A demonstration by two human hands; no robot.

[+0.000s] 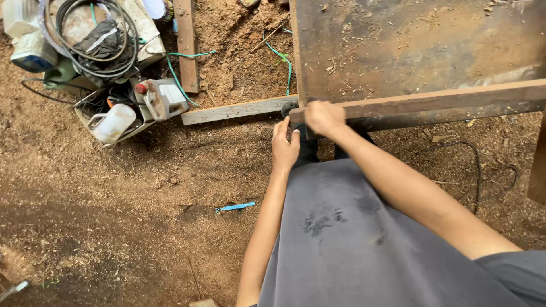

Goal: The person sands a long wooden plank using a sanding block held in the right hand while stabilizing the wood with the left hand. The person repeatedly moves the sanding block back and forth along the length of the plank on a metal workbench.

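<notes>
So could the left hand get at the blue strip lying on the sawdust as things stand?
Probably yes. The left hand is up by the end of the wooden plank, and the blue strip lies in open sawdust below it with nothing between; the person would likely need to bend down.

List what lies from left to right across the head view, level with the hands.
White jug → grey container with a red cap → pale plank on the ground → left hand → right hand → long wooden board
</notes>
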